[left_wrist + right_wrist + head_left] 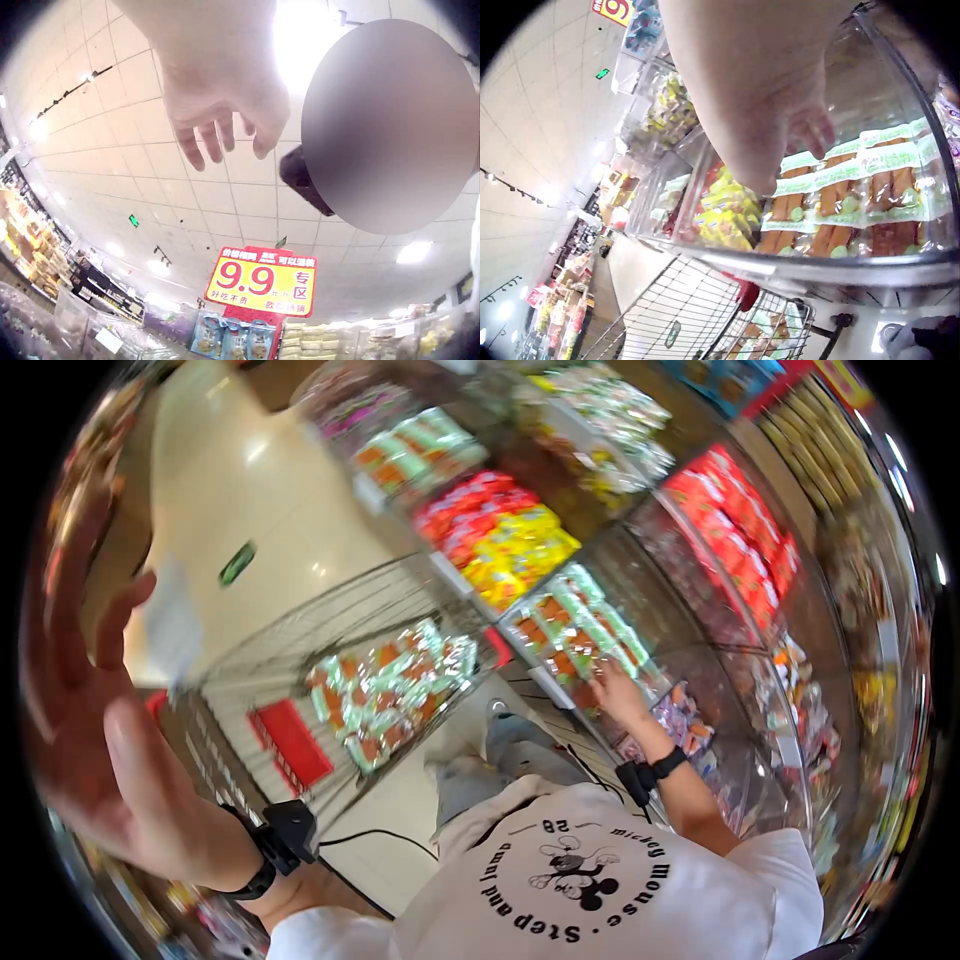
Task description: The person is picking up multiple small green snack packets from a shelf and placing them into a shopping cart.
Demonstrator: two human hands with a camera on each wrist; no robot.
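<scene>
My right hand reaches into a clear bin of snack packs in green-and-white wrappers with brown contents. In the right wrist view the hand is over the rows of snack packs, thumb and fingers spread apart, fingertips right at the wrappers. The left hand is raised at the left of the head view, holding nothing. Its fingers hang loose in the left wrist view, where the hand shows against the ceiling. A pile of similar green-and-white packs lies in the shopping cart.
Beside the right hand's bin are bins of yellow packs, red packs and purple-wrapped sweets. A clear bin wall rises near the right hand. A yellow price sign stands above the shelves. Pale floor extends beyond the cart.
</scene>
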